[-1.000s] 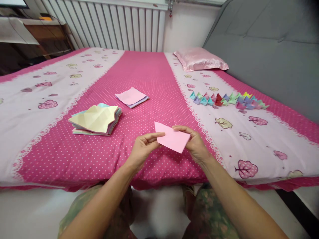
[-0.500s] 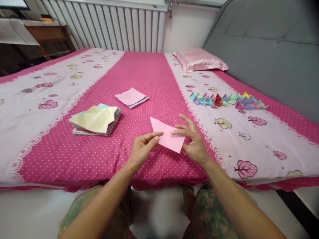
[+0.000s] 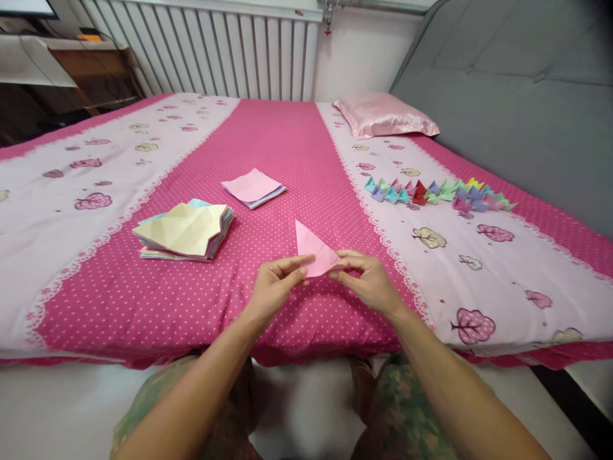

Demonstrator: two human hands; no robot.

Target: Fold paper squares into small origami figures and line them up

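Dotted pink bedspread (image 3: 287, 137), two multicoloured paper stacks (image 3: 184, 230) (beyond my left hand (image 3: 274, 286)); both hands (image 3: 368, 281) pinch one folded pink paper (image 3: 310, 244).

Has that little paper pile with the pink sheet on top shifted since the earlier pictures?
No. Judged against the radiator and the pillow, the little paper pile lies in the same spot on the bedspread.
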